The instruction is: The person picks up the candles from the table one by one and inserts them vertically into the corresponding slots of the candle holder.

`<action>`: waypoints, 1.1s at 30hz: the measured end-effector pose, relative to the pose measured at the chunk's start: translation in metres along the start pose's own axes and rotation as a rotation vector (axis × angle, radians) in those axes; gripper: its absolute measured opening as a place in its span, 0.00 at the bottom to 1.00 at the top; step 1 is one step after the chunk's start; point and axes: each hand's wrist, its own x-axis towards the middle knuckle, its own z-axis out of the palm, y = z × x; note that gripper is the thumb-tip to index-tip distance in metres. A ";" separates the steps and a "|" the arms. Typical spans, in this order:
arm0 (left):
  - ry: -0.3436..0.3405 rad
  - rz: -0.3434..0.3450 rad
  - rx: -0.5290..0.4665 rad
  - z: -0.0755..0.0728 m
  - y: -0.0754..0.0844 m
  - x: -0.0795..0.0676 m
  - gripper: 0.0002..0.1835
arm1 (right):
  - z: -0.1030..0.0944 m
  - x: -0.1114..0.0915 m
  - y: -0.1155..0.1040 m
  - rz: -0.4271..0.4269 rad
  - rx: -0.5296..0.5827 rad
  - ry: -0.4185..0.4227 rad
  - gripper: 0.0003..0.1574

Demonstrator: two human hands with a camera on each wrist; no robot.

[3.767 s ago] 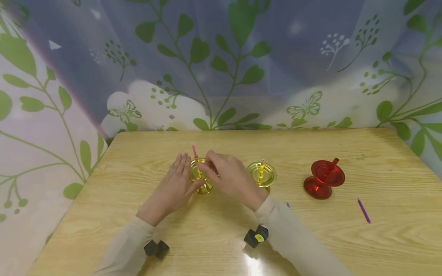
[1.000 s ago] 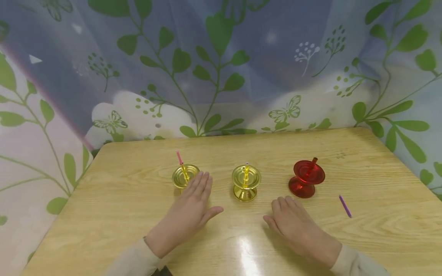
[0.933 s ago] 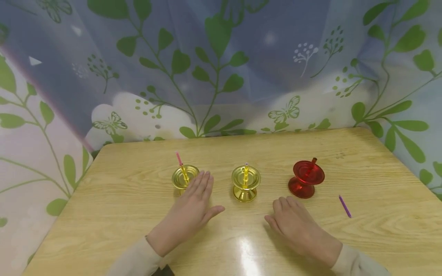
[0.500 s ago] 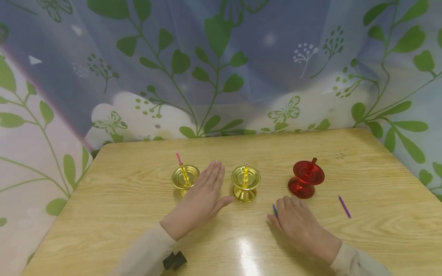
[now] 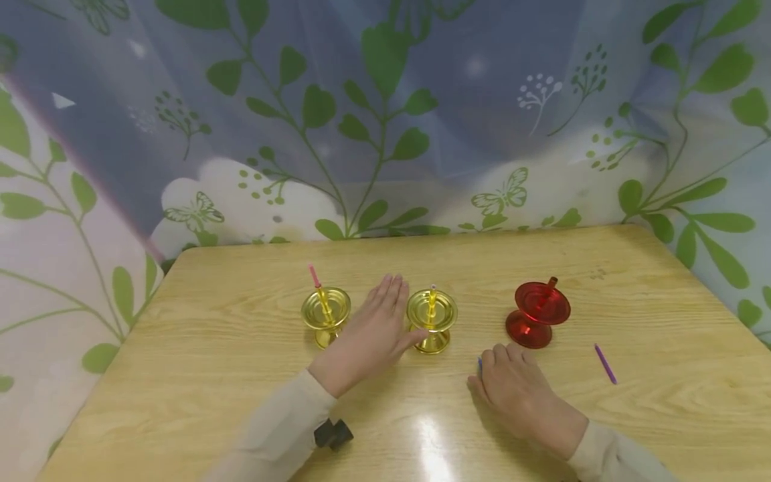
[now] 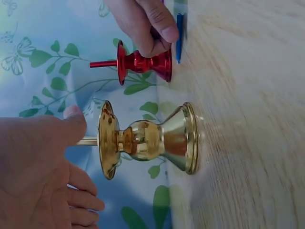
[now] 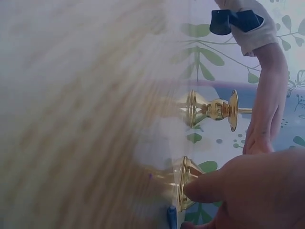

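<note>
My left hand [image 5: 370, 335], fingers straight, is held between two gold candle holders. Its thumb overlaps the middle gold candle holder [image 5: 430, 314] in the head view; I cannot tell whether it touches. The left gold candle holder [image 5: 325, 308] carries an upright pink candle [image 5: 314, 275]. My right hand [image 5: 521, 391] hovers low over a blue candle [image 6: 179, 38], its fingers loosely bent. That candle lies on the table just beyond the fingertips in the left wrist view, and only its tip shows in the head view. A red candle holder [image 5: 542, 304] stands beyond the right hand.
A purple candle [image 5: 605, 363] lies on the wooden table [image 5: 181, 375] right of the red holder. Behind the table hangs a leaf-printed cloth [image 5: 385, 120]. A dark wrist camera [image 5: 333, 434] sits at the left sleeve.
The left hand has moved from the left gold holder rightward to the middle one. The right hand left the pink candle's holder earlier and now stays over the blue candle.
</note>
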 end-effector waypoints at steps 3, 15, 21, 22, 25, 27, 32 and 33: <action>-0.027 -0.017 -0.028 0.001 0.002 0.007 0.45 | -0.001 0.001 0.000 0.007 0.002 -0.016 0.19; -0.034 -0.013 -0.049 0.009 0.005 0.016 0.45 | -0.006 0.005 0.002 0.063 -0.004 -0.074 0.19; -0.034 0.002 -0.102 0.008 0.005 0.015 0.45 | -0.006 0.005 0.000 0.102 0.019 -0.106 0.19; -0.038 0.010 -0.103 0.007 0.006 0.016 0.45 | -0.006 0.005 0.001 0.106 0.009 -0.103 0.19; -0.055 0.009 -0.081 0.006 0.007 0.017 0.45 | -0.006 0.005 0.002 0.082 -0.014 -0.080 0.18; -0.069 -0.009 -0.067 0.006 0.006 0.015 0.44 | -0.005 0.006 0.001 0.057 -0.020 -0.067 0.18; -0.076 -0.034 -0.062 0.007 0.003 0.009 0.44 | -0.004 0.010 -0.006 0.044 -0.041 -0.079 0.16; -0.078 -0.035 -0.061 0.007 0.002 0.008 0.44 | -0.003 0.010 -0.007 0.046 -0.043 -0.085 0.16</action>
